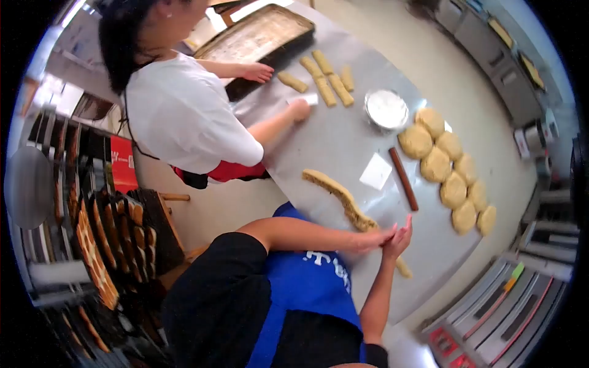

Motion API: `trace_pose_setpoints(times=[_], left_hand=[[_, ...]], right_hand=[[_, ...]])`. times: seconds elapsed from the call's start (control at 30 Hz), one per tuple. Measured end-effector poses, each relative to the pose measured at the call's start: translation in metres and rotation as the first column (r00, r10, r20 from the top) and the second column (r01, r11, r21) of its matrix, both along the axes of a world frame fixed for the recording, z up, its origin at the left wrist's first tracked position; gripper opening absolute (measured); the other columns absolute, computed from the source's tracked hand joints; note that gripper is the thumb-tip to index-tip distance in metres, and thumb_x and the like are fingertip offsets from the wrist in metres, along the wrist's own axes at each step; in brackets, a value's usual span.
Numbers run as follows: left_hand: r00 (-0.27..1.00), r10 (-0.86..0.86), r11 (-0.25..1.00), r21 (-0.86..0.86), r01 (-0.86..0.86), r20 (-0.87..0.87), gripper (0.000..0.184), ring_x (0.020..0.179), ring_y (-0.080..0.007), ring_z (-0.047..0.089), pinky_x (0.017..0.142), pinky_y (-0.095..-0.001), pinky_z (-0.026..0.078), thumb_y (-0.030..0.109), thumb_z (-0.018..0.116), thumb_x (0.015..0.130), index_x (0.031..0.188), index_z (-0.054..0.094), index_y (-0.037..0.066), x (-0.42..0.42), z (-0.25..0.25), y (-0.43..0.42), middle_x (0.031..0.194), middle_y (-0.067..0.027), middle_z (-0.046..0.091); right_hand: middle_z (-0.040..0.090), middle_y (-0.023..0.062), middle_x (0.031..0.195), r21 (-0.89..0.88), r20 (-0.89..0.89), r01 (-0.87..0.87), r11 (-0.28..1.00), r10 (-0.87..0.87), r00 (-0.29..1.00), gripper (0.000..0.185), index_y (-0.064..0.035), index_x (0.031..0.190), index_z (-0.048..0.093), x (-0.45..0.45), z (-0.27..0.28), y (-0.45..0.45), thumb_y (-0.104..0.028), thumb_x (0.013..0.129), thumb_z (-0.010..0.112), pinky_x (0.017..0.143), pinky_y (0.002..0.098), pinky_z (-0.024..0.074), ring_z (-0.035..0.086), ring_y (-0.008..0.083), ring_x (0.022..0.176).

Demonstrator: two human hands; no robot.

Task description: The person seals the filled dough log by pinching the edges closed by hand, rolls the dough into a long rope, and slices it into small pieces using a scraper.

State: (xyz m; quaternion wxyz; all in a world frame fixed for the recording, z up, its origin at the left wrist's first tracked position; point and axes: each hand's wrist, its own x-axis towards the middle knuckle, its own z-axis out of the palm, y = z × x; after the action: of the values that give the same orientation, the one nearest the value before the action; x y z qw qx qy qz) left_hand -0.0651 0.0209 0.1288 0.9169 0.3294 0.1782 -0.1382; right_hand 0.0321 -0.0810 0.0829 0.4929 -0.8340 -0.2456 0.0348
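Left hand: fingers (388,233) reaching over the dough roll from the left, meeting the right hand; whether it grips cannot be told.
Right hand (396,244): wide, fingers extended, touching the left.
Dough roll (334,189): on the table, running beneath the hands and emerging on both sides; a darker streak marks its upper length.
Handling, as judged: soft, fairly light, liable to stretch, flatten or tear if lifted at one end; slightly tacky rather than slippery.
Hold, as judged: flat palms, spread along its length, with even, gentle pressure.
Rolling pin (403,179): beyond the hands, beside a white sheet (375,172).
Dough rounds (435,164): clustered along the right edge.
Bowl (385,110): holds white contents.
Table (319,144): smooth, grey, metallic-looking.
Short dough pieces (325,91): near a co-worker (190,116).
Tray (257,37): dark-rimmed, worn, past the pieces.
Room: pale floor (368,24); baked goods (95,257) racked at left; metal cabinets (503,67) farthest.
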Motion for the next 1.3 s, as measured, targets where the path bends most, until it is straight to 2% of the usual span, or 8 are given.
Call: trace_pose_setpoints(times=[0.1,0.2,0.23,0.4,0.63,0.83,0.9,1.3], left_hand=[[0.925,-0.29,0.743,0.667,0.055,0.247,0.041,0.1,-0.0216,0.069,0.094,-0.0424,0.055,0.039,0.056,0.112,0.12,0.073,0.004,-0.025,-0.044,0.02,0.105,-0.0085,0.076],[0.879,-0.445,0.021,0.983,-0.183,0.173,0.021,0.106,-0.0339,0.07,0.101,-0.0495,0.051,0.026,0.077,0.094,0.11,0.079,0.012,-0.045,-0.042,0.067,0.101,-0.0112,0.076],[0.86,-0.498,-0.196,0.981,0.011,-0.109,0.036,0.117,-0.0349,0.066,0.112,-0.0542,0.043,0.033,0.078,0.092,0.117,0.076,0.009,-0.037,-0.026,0.086,0.111,-0.0114,0.075],[0.907,-0.42,-0.616,0.723,-0.313,0.034,0.092,0.135,-0.04,0.052,0.123,-0.0606,0.03,0.059,0.075,0.088,0.157,0.047,0.005,-0.05,-0.062,0.112,0.145,-0.0218,0.056],[0.82,-0.563,-0.622,0.707,-0.337,-0.105,0.108,0.131,-0.0392,0.054,0.118,-0.0577,0.036,0.075,0.069,0.081,0.158,0.045,0.004,-0.018,-0.077,0.123,0.137,-0.0232,0.058],[0.847,-0.526,-0.502,0.834,-0.231,-0.082,0.07,0.109,-0.03,0.062,0.097,-0.0476,0.046,0.058,0.069,0.092,0.137,0.064,0.005,0.005,-0.091,0.124,0.112,-0.0122,0.068],[0.843,-0.519,-0.183,0.946,-0.268,0.139,0.04,0.109,-0.0353,0.062,0.098,-0.0474,0.048,0.037,0.072,0.095,0.122,0.069,0.008,0.008,-0.093,0.111,0.112,-0.0134,0.07],[0.8,-0.527,0.092,0.955,-0.283,0.288,0.019,0.1,-0.0361,0.064,0.094,-0.0475,0.051,0.028,0.078,0.091,0.095,0.077,0.01,0.028,-0.104,0.101,0.098,-0.0119,0.074]], right_hand=[[0.067,0.0223,0.138,-0.068,0.085,0.056,0.996,-0.05,0.995,0.052,-0.0002,0.145,0.062,-0.021,-0.014,-0.037,-0.034,0.107,0.058,0.108,0.048,0.0488,0.063,0.04,0.125],[0.073,0.0171,0.13,-0.263,0.148,0.183,0.947,-0.148,0.978,0.031,-0.0032,0.128,0.073,-0.026,-0.014,-0.046,-0.017,0.101,0.067,0.105,0.0473,0.0516,0.067,0.0382,0.118],[0.073,0.015,0.13,-0.244,0.163,0.179,0.953,-0.142,0.976,0.029,-0.0051,0.127,0.074,-0.025,-0.023,-0.053,-0.015,0.1,0.068,0.106,0.0465,0.0516,0.067,0.0364,0.119],[0.068,0.0153,0.137,-0.308,0.236,0.064,0.949,0.011,0.972,0.045,-0.0045,0.134,0.068,-0.043,-0.029,-0.04,-0.012,0.091,0.075,0.112,0.0479,0.0466,0.061,0.0353,0.129],[0.062,0.0135,0.135,-0.449,0.188,-0.172,0.877,0.281,0.941,0.081,-0.0058,0.146,0.055,-0.048,-0.025,-0.003,-0.023,0.075,0.09,0.109,0.049,0.0451,0.055,0.0355,0.129],[0.064,0.0114,0.112,-0.426,0.179,-0.135,0.895,0.23,0.957,0.059,-0.0048,0.127,0.068,-0.03,-0.038,0.001,-0.026,0.076,0.09,0.095,0.0482,0.0496,0.059,0.035,0.108],[0.068,0.0131,0.111,-0.388,0.148,-0.15,0.909,0.222,0.964,0.048,-0.0049,0.119,0.072,-0.028,-0.036,0.001,-0.025,0.078,0.089,0.093,0.0474,0.0511,0.062,0.0353,0.108],[0.074,0.0129,0.102,-0.214,-0.03,0.022,0.977,-0.029,0.999,0.016,-0.006,0.099,0.075,-0.041,-0.041,-0.006,-0.014,0.086,0.078,0.089,0.0488,0.0537,0.067,0.038,0.101]])
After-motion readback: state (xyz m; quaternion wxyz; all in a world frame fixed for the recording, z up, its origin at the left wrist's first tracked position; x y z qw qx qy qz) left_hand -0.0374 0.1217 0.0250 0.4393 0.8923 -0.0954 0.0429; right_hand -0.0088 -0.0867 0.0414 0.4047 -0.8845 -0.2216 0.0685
